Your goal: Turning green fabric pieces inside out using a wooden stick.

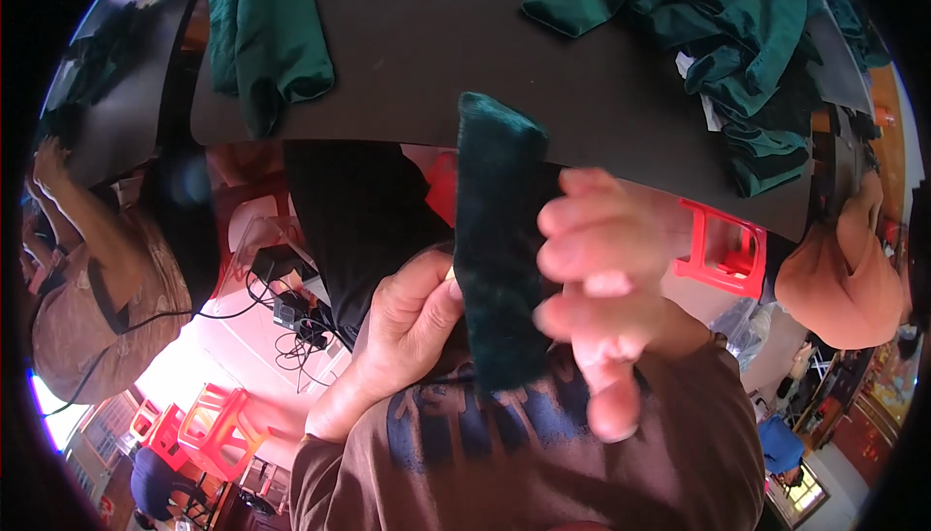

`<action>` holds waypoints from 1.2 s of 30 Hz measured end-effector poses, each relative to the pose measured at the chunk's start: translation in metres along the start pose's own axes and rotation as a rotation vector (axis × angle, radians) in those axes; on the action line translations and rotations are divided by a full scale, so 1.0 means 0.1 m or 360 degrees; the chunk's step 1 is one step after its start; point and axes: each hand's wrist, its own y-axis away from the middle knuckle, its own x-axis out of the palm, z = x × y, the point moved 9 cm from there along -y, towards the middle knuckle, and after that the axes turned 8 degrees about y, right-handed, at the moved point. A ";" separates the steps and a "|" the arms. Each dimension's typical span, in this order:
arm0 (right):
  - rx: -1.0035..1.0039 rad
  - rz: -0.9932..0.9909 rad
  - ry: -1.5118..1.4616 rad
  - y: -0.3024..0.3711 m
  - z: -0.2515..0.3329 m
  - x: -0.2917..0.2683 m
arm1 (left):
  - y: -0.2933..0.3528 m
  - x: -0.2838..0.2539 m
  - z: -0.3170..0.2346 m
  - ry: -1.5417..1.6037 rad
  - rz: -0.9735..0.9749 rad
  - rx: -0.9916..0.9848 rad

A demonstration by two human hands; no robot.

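Note:
A long narrow strip of dark green velvet fabric hangs upright in front of my chest, its top end reaching over the table's near edge. My left hand pinches its left edge between thumb and fingers; a small pale spot shows at the fingertips. On the strip's right side is my right hand, smeared by motion, with its fingers apart and thumb pointing down. Nothing shows in its grasp. Whether its fingertips touch the velvet I cannot tell.
Folded green velvet pieces lie at the dark table's far left, and a heap of them at its far right. People sit at both sides. Red plastic stools and tangled black cables are on the floor.

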 end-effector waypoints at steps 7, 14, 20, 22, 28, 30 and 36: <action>0.0729 -0.0021 -0.0097 0.07 -0.39 0.04 | 0.01 -0.01 0.12 -0.0129 0.0010 -0.0308; 0.1044 0.0024 -0.0341 0.16 -0.54 0.14 | -0.03 0.14 -0.04 -0.0043 0.0206 -0.0038; 0.0417 0.0107 0.0310 0.01 -0.32 0.07 | 0.01 0.10 0.00 -0.0201 0.0185 -0.0081; 0.0432 0.0101 0.0307 0.01 -0.29 0.09 | 0.02 0.10 -0.02 -0.0185 0.0158 -0.0072; 0.0742 -0.0028 0.0007 0.11 -0.40 0.04 | -0.03 0.11 -0.04 -0.0193 0.0189 -0.0080; 0.0733 -0.0090 0.0002 0.12 -0.39 0.01 | -0.04 0.13 -0.06 -0.0193 0.0241 0.0038; 0.0603 0.0020 0.0103 0.05 -0.33 0.01 | 0.00 0.13 0.02 -0.0022 0.0228 -0.0154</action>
